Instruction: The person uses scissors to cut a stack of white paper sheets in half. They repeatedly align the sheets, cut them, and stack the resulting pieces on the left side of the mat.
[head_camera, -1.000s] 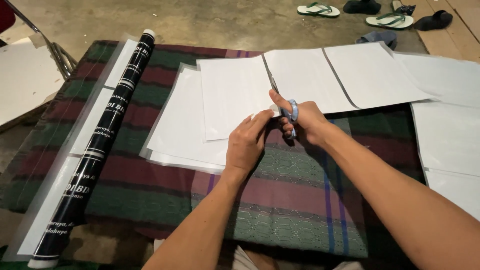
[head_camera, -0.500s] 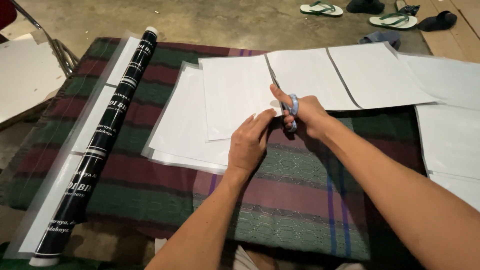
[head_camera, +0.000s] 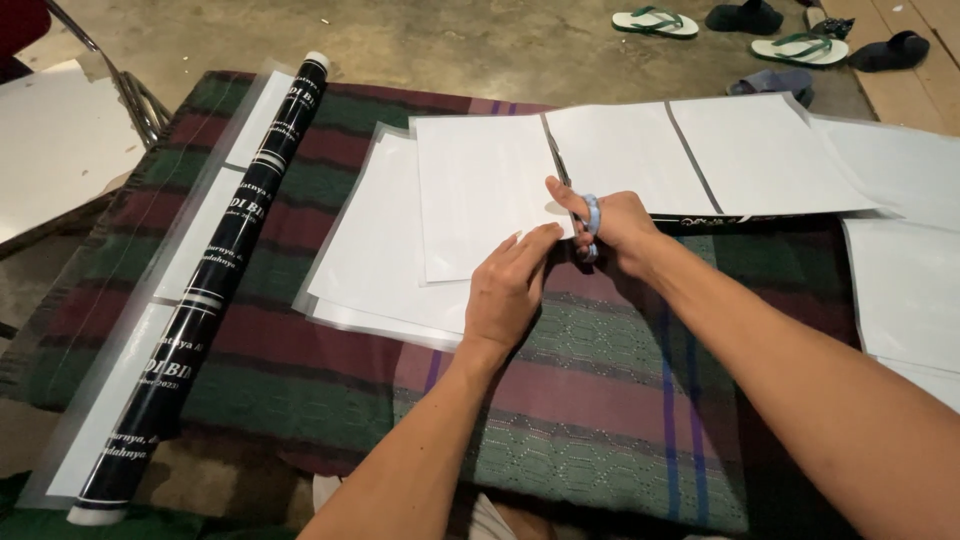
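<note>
My right hand (head_camera: 615, 225) grips blue-handled scissors (head_camera: 590, 215) whose blades run up the gap between two white sheets. My left hand (head_camera: 510, 285) rests flat on the lower right corner of the left white sheet (head_camera: 480, 190), pinning it down. That sheet lies on a stack of clear-edged white sheets (head_camera: 375, 250). To the right of the blades lies a joined strip of white sheets (head_camera: 690, 155). Everything sits on a plaid cloth (head_camera: 600, 400) of green and maroon.
A black roll with white print (head_camera: 210, 280) lies on clear film along the cloth's left side. More white sheets (head_camera: 900, 270) lie at the right. Several sandals (head_camera: 790, 25) sit on the concrete floor at the top. A metal chair leg (head_camera: 125, 85) stands at upper left.
The scissors have advanced slightly up along the cut between the sheets. My left hand has stayed on the sheet's corner.
</note>
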